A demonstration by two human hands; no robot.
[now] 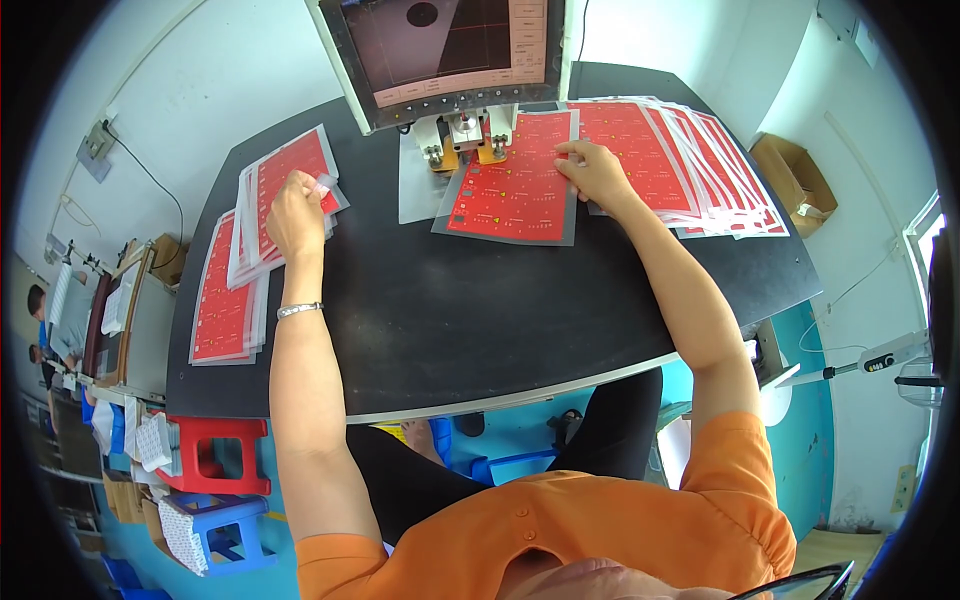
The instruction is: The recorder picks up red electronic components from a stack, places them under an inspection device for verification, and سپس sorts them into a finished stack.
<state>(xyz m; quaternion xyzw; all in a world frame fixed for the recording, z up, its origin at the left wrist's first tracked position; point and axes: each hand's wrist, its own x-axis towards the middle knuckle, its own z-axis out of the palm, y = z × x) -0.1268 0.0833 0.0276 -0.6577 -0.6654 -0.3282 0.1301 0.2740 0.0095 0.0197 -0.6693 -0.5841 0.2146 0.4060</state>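
The head camera is worn on the person's head and faces forward and steeply down over the black desk [480,320]. The left hand [296,217] and right hand [596,174] lie at middle range. The orange shirt [590,525] occupies the near edge; the monitor [443,55] is cropped at the far edge. Fisheye coverage spans the red stool [222,455], left, to the cardboard box [795,182], right.

Whitish walls [220,70] are rising around the black counter [450,320] and a turquoise floor [525,425]. On the left, a red stool [210,432] and a blue stool [228,515] are standing close together, and a cable [160,182] is hanging from a grey wall box [97,143]. A cardboard box [795,180] is sitting beyond the counter's right end; bright light is filling a window [930,232] at far right.
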